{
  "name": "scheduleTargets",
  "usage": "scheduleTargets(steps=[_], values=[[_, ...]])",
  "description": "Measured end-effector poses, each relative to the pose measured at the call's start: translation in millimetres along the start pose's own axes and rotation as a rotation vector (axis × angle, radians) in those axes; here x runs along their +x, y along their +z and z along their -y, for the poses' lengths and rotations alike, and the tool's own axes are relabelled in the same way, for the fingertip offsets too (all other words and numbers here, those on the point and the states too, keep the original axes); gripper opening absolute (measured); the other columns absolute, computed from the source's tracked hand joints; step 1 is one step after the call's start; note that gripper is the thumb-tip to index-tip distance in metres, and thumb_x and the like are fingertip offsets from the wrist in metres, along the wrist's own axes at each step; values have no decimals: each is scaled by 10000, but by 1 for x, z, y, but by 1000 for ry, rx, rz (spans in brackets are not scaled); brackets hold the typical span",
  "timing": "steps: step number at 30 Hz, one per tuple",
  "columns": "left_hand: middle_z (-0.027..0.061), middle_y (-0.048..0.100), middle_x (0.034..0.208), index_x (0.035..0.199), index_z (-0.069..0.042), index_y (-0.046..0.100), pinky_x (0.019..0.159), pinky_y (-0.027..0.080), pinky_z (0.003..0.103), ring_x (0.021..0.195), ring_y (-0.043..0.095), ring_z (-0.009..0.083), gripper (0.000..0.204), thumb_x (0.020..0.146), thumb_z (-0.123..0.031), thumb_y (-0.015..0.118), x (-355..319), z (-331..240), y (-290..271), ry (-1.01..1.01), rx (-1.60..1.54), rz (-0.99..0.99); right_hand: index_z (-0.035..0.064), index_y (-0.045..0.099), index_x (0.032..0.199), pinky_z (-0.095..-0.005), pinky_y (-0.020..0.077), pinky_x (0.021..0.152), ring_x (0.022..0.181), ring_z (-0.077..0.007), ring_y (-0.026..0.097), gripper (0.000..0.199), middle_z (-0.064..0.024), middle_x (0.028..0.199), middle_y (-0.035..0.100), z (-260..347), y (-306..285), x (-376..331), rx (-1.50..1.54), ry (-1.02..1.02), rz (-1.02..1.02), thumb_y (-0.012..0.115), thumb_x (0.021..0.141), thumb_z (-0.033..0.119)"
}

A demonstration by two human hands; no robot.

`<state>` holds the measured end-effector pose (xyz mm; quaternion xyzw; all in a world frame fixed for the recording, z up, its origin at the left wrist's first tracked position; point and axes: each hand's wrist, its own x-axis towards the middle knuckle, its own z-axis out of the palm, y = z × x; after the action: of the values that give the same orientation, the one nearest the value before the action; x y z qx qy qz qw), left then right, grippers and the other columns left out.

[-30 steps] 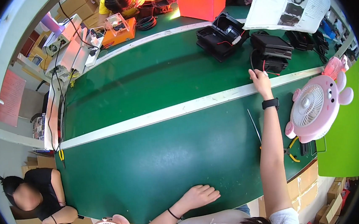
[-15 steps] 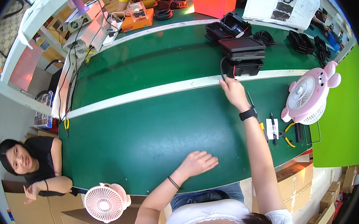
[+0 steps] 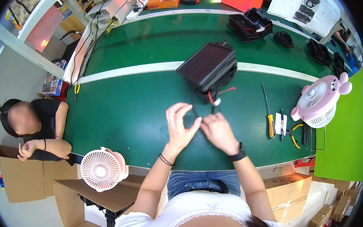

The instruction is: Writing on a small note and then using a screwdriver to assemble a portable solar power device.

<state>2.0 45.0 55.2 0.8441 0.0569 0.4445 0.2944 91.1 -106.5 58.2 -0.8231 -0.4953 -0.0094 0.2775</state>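
Note:
A black plastic box [image 3: 208, 65] with a flat lid sits across the white strip in front of me, angled to the left. From its near side hang a black cable [image 3: 192, 100], a red wire [image 3: 226, 89] and a small white connector [image 3: 217, 102]. My right hand [image 3: 220, 132] is closed in a pinch on the black cable, close to the box. Just left of it, my left hand [image 3: 178, 125] has thumb and fingers apart, curved beside the cable and holding nothing.
A screwdriver [image 3: 270, 121], a pen [image 3: 282, 127], yellow-handled pliers [image 3: 293, 138] and a pink fan [image 3: 315, 101] lie to the right. A second fan [image 3: 102, 168] stands near left, beside a seated person [image 3: 45, 120]. Another open black case [image 3: 250, 25] is farther back.
The black box has come nearer and left, over the white strip, drawn by its cable in my right hand. My left hand has lifted and opened beside the cable. The view has shifted.

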Motion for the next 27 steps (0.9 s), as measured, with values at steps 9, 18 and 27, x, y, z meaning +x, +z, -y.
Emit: scheduleTargets(steps=[9,18,27], values=[[111,544,1416,1301,-214,592,1144,269,694,1373,458,410,778,599,-254,925,-19,-6,-50,11,113,107,43,691,1007,-356,553,792,909,-278,619,214,-96,942,684,75,15,-72,149,-204,182,705,893,224],[156,701,1235,1219,-53,615,1093,437,574,1164,661,371,805,634,-531,894,-10,6,-74,-37,-192,53,90,744,950,-337,535,730,817,-220,697,125,-47,896,763,59,-49,-71,492,-167,-164,699,857,20],[211,593,1270,1492,-25,380,1019,470,350,1174,599,264,788,906,-388,762,36,11,-49,-431,-523,246,31,454,1442,-400,279,1204,1439,-301,390,655,-145,1520,447,5,-8,-83,730,377,-447,665,822,5]])
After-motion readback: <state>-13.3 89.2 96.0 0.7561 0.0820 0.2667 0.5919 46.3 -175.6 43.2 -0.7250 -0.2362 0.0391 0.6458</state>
